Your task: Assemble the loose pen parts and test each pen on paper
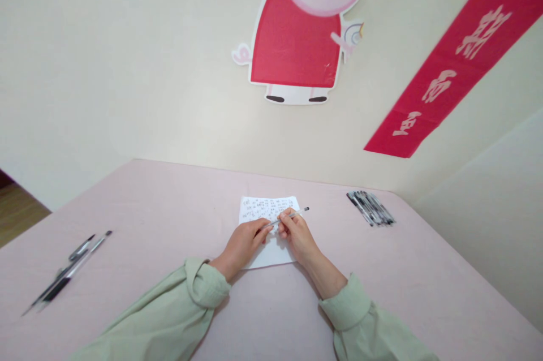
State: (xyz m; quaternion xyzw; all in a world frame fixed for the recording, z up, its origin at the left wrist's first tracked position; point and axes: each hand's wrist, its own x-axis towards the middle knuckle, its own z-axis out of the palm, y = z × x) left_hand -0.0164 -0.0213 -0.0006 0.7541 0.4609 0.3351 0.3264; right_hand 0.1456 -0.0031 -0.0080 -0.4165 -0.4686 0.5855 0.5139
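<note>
A white sheet of paper (268, 208) with handwriting on its upper half lies on the pink table (169, 208) in front of me. My right hand (298, 235) is closed round a pen (297, 214) that lies across the sheet, its far end pointing right. My left hand (244, 242) rests on the paper with fingers curled, pinching the pen's near end.
Several black pens (370, 208) lie bunched at the table's far right. A few more pens (68, 270) lie at the left edge. The table stands against a cream wall (127, 67) with a cartoon cut-out (305, 27) and a red banner (453, 61).
</note>
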